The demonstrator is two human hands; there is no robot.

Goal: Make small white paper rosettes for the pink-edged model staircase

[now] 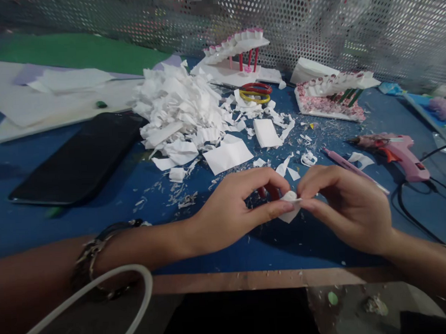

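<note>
Between my two hands is a small piece of white paper, partly rolled or bunched at its top. My left hand pinches it between thumb and fingers. From the other side, my right hand has its thumb and forefinger closed on the paper's right corner. Just beyond the hands lie paper scraps and a curled white strip. A flat white sheet and a folded white paper rest farther back, beside a large heap of torn white paper.
A black phone-like slab lies at left. Scissors with red and yellow handles sit behind the scraps. Two small models stand at the back. At right are a pink pen and a pink glue gun with a black cord.
</note>
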